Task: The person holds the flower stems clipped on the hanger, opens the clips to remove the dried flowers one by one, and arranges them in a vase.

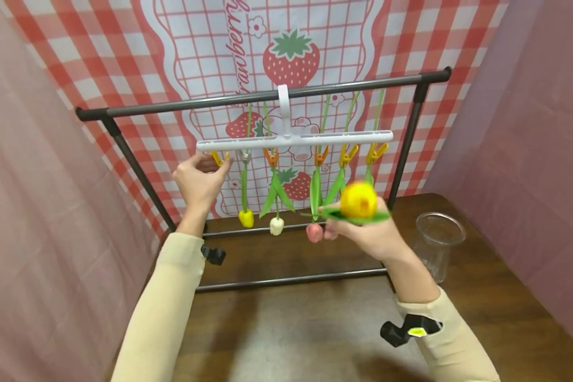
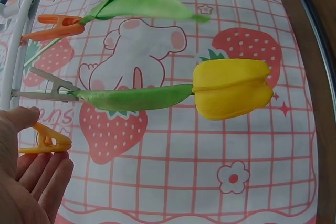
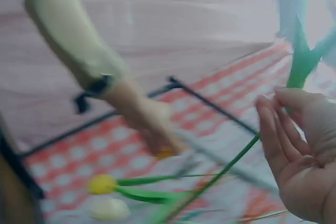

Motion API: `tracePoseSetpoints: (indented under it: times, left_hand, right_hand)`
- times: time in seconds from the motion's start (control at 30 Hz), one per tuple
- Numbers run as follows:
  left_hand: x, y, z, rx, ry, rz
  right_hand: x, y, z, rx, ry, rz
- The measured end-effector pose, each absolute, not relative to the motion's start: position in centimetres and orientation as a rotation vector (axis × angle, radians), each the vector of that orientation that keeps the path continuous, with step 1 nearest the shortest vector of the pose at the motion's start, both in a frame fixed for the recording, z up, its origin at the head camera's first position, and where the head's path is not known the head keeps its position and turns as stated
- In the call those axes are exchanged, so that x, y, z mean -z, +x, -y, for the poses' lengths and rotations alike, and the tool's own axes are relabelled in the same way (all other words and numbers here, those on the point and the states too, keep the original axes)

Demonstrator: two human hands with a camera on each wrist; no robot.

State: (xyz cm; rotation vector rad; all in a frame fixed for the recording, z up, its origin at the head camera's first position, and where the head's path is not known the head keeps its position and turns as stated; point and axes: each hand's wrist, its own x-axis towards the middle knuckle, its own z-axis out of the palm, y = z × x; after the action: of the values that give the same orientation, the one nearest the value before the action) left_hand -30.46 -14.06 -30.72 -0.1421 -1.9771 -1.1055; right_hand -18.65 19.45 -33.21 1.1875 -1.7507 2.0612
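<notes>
Between thumb and fingers of the right hand (image 1: 377,233), pinched by its stem (image 3: 231,162): a yellow tulip (image 1: 358,200), in front of the right part of the white hanger (image 1: 334,139) and below it. Bloom rounded and of strong yellow, a little orange in the middle, turned toward the head camera, with edges softly blurred. Just under the bloom, a long green leaf (image 1: 334,213), narrow and pointed. In the right wrist view, stem thin, dark green and running down at a slant.

At the left end of the hanger, pinched between thumb and fingers of the left hand (image 1: 198,178): a yellow clip (image 2: 50,140) of glossy look. Beside it, head-down from a grey clip (image 2: 50,87), a second yellow tulip (image 2: 231,88), smooth and closed, with one green leaf. Farther along, a cream-white tulip (image 1: 276,226) and a pink tulip (image 1: 314,232), each under an orange clip. Behind the right hand, on the table, a clear glass vase (image 1: 439,244).
</notes>
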Motion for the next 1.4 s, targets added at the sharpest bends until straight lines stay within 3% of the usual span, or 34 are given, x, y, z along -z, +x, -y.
tracePoseSetpoints:
  times: [0.2,0.57,0.9,1.4]
  left_hand:
    - [31.0,-30.3,14.0,1.137,-0.127,1.978]
    - [31.3,-30.2,14.3,1.163,-0.144,1.94]
    - [31.4,-29.4,14.5,1.23,-0.137,1.886]
    - [31.4,-28.9,15.1,1.251,-0.133,1.775]
  right_hand:
    - [28.9,-17.0,-23.6,-1.777,0.836,1.492]
    - [23.6,-16.2,-30.8,-1.632,0.535,1.194]
    - [27.1,-17.3,-36.2,-1.182,0.176,1.618]
    - [35.4,-19.1,-38.7,-0.934,-0.165,2.093]
